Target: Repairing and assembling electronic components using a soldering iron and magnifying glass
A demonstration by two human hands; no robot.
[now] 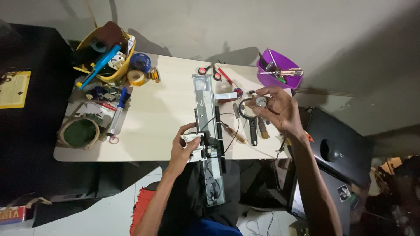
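Observation:
A long grey metal rail assembly lies lengthwise across the pale table and overhangs its near edge. My left hand grips a white plastic part at the rail's side, near the table's front edge. My right hand is raised over the right end of the table and pinches a small round silver motor; thin black wires run from that area back to the rail. Below the right hand lie a black-handled tool and a screwdriver.
A yellow basin of tools and tape rolls stands at the back left, a purple bowl with tools at the back right. A syringe-like tube and a tape ring lie left. A black case sits right of the table.

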